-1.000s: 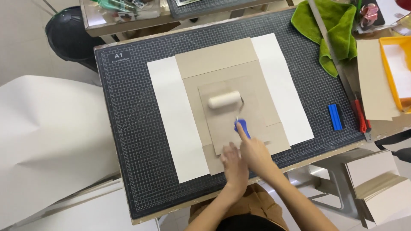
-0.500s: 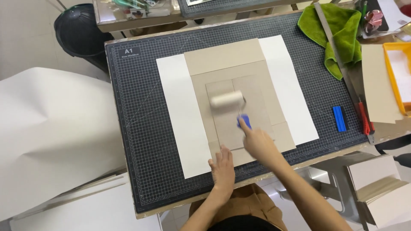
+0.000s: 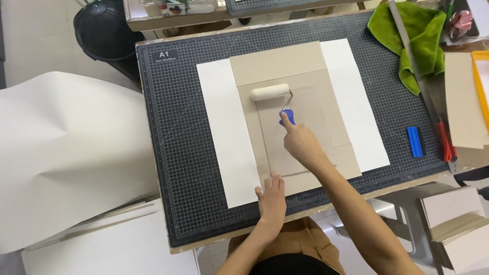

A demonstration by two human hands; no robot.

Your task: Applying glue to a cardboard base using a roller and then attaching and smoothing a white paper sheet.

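The right hand (image 3: 301,144) grips the blue handle of a small paint roller (image 3: 270,92), fingers curled tight around it, with the white foam cylinder lying crosswise at about 11 o'clock from the hand, resting on the upper part of the grey board (image 3: 285,109). The left hand (image 3: 271,197) lies flat at the board's near edge, toward 6 o'clock, fingers pressed close together with the thumb set apart, its fingertips touching the board's lower edge and the corner of the white sheet (image 3: 226,132) beneath. That white sheet shows as two bare strips, one at 9 o'clock and one at 3 o'clock of the board, and both strips stop well inside the borders of the dark gridded cutting mat (image 3: 173,142), leaving open mat on the left side and along the near edge. The mat covers a table whose pale, worn edge runs just below the left hand. At 3 o'clock a small blue block (image 3: 415,141) and a red-handled tool (image 3: 445,142) lie near the mat's right border, beside a long metal ruler (image 3: 412,56) that crosses a crumpled green cloth (image 3: 412,35) at 1 o'clock. A large, softly creased sheet of white paper (image 3: 66,158) spreads off the table at 9 o'clock, and a black round bin (image 3: 104,30) stands at 11 o'clock.
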